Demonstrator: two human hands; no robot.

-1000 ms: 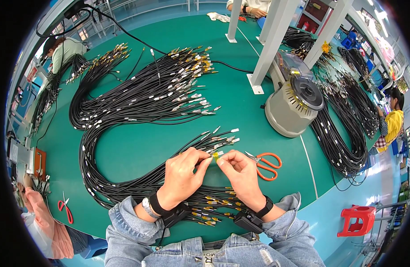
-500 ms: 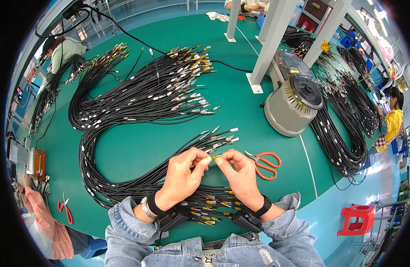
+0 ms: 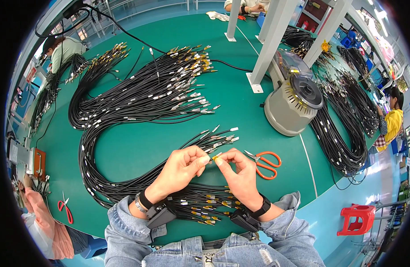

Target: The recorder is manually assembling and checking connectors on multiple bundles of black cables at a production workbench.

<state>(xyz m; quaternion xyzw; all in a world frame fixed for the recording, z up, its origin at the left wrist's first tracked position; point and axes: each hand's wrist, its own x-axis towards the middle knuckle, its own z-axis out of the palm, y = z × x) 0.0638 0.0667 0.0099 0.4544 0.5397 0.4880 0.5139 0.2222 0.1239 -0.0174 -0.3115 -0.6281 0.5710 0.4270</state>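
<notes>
Over the middle of the bench, my left hand (image 3: 182,168) and my right hand (image 3: 239,174) meet with thumbs and forefingers pinched. Between the fingertips shows a small cable end with yellow tape (image 3: 215,157) and a pale tip; both hands grip it, and the fingers hide part of it. Just beyond lie black cable ends with white and silver tips (image 3: 218,139). Below my hands, other black cables end in yellow tags (image 3: 210,202). Right of my right hand rest orange-handled scissors (image 3: 266,164), apart from it.
A large bundle of black cables (image 3: 138,98) curves over the green bench (image 3: 240,107). A grey round tape dispenser (image 3: 289,111) stands by white metal posts (image 3: 266,58). Red-handled scissors (image 3: 66,208) lie at left. Co-workers sit around, and a red stool (image 3: 356,220) stands right.
My left hand and wrist have shifted slightly left, and the wrist has turned. The pale tip beside the yellow tape shows more plainly. My right hand has barely moved.
</notes>
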